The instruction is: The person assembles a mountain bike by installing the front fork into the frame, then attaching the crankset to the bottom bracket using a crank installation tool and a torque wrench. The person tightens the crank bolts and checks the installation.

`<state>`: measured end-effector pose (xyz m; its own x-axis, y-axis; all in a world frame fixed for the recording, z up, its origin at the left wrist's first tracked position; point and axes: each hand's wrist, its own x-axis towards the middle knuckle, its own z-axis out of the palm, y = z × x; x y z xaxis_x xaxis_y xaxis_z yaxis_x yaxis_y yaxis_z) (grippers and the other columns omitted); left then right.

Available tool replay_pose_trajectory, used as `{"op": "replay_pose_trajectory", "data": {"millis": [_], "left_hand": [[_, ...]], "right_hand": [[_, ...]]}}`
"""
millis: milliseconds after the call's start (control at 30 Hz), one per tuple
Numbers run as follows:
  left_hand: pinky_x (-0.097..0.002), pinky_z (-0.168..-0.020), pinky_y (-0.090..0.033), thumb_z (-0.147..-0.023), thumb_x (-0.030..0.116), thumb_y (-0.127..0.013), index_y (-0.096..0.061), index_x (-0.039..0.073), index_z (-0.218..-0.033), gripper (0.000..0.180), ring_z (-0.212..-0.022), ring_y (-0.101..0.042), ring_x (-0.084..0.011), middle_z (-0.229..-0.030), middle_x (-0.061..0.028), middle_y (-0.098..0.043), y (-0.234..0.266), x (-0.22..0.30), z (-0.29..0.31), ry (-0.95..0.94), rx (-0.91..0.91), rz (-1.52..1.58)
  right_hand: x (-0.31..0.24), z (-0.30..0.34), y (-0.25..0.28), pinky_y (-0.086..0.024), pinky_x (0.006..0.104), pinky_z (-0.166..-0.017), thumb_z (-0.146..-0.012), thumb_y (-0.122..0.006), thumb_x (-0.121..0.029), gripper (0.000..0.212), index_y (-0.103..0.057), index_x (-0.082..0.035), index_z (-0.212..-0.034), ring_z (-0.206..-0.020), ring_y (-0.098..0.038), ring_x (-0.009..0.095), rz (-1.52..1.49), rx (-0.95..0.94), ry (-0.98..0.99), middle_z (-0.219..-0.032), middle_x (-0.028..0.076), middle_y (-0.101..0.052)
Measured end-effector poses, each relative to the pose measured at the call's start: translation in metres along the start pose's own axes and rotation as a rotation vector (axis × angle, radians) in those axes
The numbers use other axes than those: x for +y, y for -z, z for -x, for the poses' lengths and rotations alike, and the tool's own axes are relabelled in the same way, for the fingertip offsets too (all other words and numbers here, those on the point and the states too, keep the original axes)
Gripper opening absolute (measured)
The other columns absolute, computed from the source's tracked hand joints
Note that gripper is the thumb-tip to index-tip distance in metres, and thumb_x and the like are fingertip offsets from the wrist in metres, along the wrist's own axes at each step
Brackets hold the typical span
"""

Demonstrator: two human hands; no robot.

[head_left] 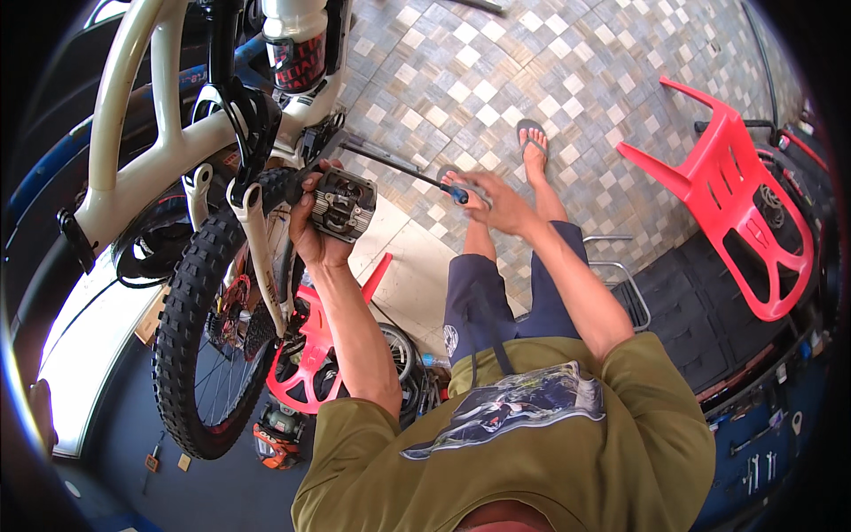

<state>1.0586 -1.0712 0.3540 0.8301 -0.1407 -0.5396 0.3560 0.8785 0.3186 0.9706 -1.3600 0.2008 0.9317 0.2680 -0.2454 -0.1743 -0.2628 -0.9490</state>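
My left hand (316,232) is closed around the edge of a squarish grey metal part (345,206) with fins and a dark hollow, like a small engine's cylinder head. Just above it, a thin dark rod (390,160) slants down to the right and finishes in a blue end. Fingertips of my right hand (503,202), slightly blurred, close at that blue end. Where the rod's far end sits, beside the bicycle, I cannot make out clearly. A pale mountain bike (164,146) with a knobby tyre (197,346) stands close to my left hand.
A red plastic chair (740,191) stands at the right, and part of another red chair (312,355) shows below my left forearm. Several wrenches (758,470) lie at the lower right. A bottle (295,49) is on the bike, above the tiled floor (496,71).
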Motion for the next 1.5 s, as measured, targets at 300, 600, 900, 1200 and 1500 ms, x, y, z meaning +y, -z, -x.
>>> {"op": "replay_pose_trajectory", "data": {"millis": [300, 600, 900, 1200, 1500], "left_hand": [[-0.0574, -0.12, -0.032, -0.085, 0.003, -0.068, -0.06, 0.013, -0.109, 0.027, -0.141, -0.045, -0.0262, -0.137, -0.0119, -0.057, 0.0, 0.001, -0.002, -0.007, 0.031, 0.003], [-0.0627, -0.117, -0.036, -0.084, 0.005, -0.07, -0.067, 0.007, -0.106, 0.022, -0.142, -0.043, -0.0291, -0.132, -0.0111, -0.061, 0.002, 0.001, 0.0, -0.037, 0.056, -0.044], [-0.0582, -0.12, -0.034, -0.082, 0.005, -0.072, -0.066, 0.007, -0.106, 0.025, -0.142, -0.043, -0.0296, -0.13, -0.01, -0.062, 0.001, 0.001, -0.001, -0.052, 0.066, -0.071], [-0.0568, -0.12, -0.032, -0.085, 0.02, -0.071, -0.046, 0.003, -0.147, 0.069, -0.148, -0.037, -0.0351, -0.154, -0.0193, -0.043, -0.001, -0.009, 0.007, -0.108, 0.072, -0.161], [-0.0531, -0.092, -0.06, -0.095, 0.016, -0.064, -0.037, 0.014, -0.155, 0.066, -0.139, -0.045, -0.0416, -0.145, -0.0191, -0.051, -0.009, -0.036, 0.023, -0.103, -0.042, -0.1]], "right_hand": [[-0.011, -0.006, -0.034, -0.055, 0.0274, -0.067, -0.104, -0.059, -0.038, 0.052, -0.047, -0.014, -0.149, -0.078, -0.073, 0.016, -0.949, 0.025, -0.895, -0.09, 0.008, -0.073], [0.002, 0.007, -0.039, -0.056, 0.0299, -0.071, -0.098, -0.069, -0.033, 0.054, -0.054, -0.011, -0.145, -0.071, -0.068, 0.019, 0.028, 0.219, 0.081, -0.097, 0.006, -0.07], [-0.016, 0.0, -0.036, -0.041, 0.025, -0.052, -0.098, -0.068, -0.039, 0.045, -0.055, -0.022, -0.138, -0.055, -0.051, 0.009, -1.333, -0.015, -1.047, -0.078, 0.002, -0.063], [-0.044, 0.018, -0.04, -0.052, 0.0387, -0.076, -0.094, -0.069, -0.026, 0.043, -0.058, -0.018, -0.135, -0.086, -0.061, 0.025, -0.028, 0.172, -0.314, -0.097, 0.01, -0.061], [-0.046, -0.01, -0.052, -0.048, 0.0453, -0.089, -0.084, -0.077, -0.028, 0.039, -0.063, -0.003, -0.11, -0.103, -0.058, 0.034, 0.519, 0.265, 0.112, -0.105, 0.015, -0.058]]}}
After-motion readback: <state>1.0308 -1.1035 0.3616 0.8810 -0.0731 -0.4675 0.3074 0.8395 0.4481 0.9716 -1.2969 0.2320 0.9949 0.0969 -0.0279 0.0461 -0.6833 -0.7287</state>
